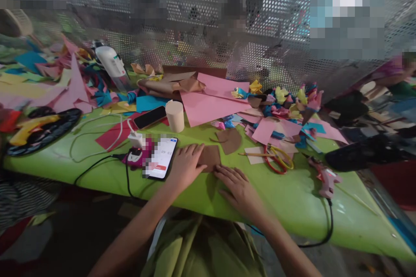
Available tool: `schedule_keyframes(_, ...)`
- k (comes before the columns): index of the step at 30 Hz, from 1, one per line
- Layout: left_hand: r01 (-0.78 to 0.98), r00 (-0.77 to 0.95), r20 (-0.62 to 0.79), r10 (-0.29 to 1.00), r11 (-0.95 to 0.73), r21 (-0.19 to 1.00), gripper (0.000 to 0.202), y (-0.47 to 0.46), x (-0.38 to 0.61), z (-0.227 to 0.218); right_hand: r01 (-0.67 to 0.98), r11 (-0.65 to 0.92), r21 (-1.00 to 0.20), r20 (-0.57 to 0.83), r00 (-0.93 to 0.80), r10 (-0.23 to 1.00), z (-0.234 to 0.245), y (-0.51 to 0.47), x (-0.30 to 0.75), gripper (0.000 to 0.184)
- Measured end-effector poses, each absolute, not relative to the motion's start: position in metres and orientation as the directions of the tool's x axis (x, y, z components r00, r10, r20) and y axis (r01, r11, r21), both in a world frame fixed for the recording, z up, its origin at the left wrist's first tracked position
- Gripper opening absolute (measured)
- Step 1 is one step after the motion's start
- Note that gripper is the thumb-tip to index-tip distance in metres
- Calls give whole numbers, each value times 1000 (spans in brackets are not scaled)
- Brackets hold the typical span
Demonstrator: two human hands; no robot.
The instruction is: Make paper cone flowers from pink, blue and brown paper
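A brown, squarish paper piece (210, 159) lies on the glossy lime-green bench (286, 203) there; the left hand (186, 163), thumb apart, covers its left edge, the right hand's (236, 185) outstretched, unclenched fingers (227, 172) meeting its near right corner.

The head view looks forward and down across the nearby table (292, 199).

The brown paper (212, 156) looks matt, the pink sheet (211, 101) smooth and dull; the green surface (351, 223) has a plastic-like sheen, the perforated screen (201, 47) looks metal, and the glue gun (327, 180) looks like hard plastic.
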State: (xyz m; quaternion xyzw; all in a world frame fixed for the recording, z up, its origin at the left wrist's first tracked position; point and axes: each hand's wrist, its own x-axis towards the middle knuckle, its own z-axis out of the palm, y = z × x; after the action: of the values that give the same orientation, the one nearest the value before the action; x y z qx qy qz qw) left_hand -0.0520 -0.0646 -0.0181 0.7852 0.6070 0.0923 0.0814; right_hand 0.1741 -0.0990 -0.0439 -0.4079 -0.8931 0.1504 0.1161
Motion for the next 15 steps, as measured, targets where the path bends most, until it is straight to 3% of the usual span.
schedule_keyframes(10, 956, 213, -52, 976, -197, 219, 73, -54, -40, -8, 668, 627, -401, 159, -623, 766, -46, -102, 176, 41)
schedule_keyframes(15, 966, 172, -151, 973, -137, 219, 63, -45, -32, 7, 668, 640, -378, 193, -620, 761, -50, -104, 176, 43)
